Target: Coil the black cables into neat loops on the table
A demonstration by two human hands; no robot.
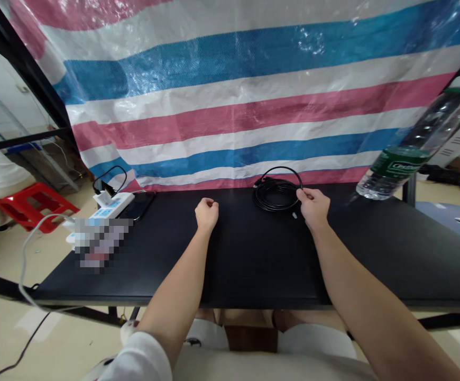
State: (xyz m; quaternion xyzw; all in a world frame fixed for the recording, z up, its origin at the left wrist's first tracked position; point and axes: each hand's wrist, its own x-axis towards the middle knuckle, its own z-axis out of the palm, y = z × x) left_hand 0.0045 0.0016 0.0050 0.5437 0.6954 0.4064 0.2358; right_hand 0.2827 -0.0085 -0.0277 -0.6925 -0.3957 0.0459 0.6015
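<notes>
A coiled black cable (274,207) lies on the black table (249,254) near its back edge. My right hand (314,207) pinches one loop at the coil's right side, and that loop stands up above the rest. Just left of that hand, a small whitish piece (294,215) rests on the tabletop. My left hand (207,213) is at the table left of the coil, apart from it, with its fingers curled in a loose fist. Nothing shows between those fingers.
Striped plastic sheeting (233,116) hangs behind the table. At the left are a white power strip (113,207) with plugs and a dark phone (140,205). A water bottle (400,159) stands at the back right. Beyond, a person (3,174) sits by a red stool (35,203).
</notes>
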